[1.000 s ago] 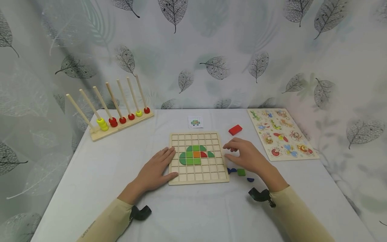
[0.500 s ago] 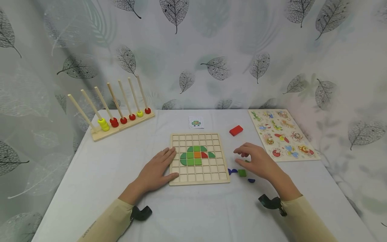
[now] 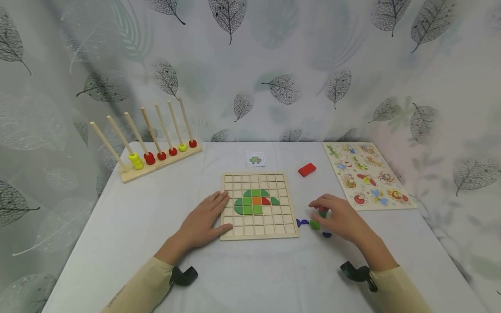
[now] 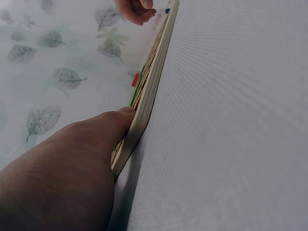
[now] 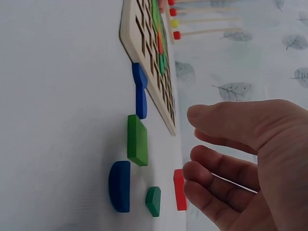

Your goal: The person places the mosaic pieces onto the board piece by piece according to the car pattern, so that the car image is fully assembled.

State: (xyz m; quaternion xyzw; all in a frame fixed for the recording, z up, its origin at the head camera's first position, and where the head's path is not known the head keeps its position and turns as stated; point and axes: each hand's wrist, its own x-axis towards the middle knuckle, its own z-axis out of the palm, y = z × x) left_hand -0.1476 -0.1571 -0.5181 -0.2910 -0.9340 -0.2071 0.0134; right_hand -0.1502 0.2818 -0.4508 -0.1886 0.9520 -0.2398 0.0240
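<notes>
A wooden grid board [image 3: 270,227] lies flat on the table, with green, orange and red pieces set in its middle cells. Along its left edge rests my left hand [image 3: 203,221], fingers extended over the rim and thumb [image 4: 120,120] at the near corner. My right hand [image 3: 337,219] hovers right of the board, fingers loosely bent and thumb apart, holding nothing. Below it in the right wrist view are a light green square [image 5: 137,140], a blue half-round [image 5: 120,186] and a small dark green piece [image 5: 153,201]. Two joined-looking blue pieces [image 3: 302,222] lie against the board's edge.
A small pattern card [image 3: 255,159] lies behind the board, and a red block [image 3: 307,170] to its right. At the back left stands a peg rack [image 3: 162,161] with red and yellow beads. An animal picture board [image 3: 369,176] lies at the back right.
My right hand has moved right and down, away from the board's edge to over the loose green and blue pieces. The left hand stays on the board.
</notes>
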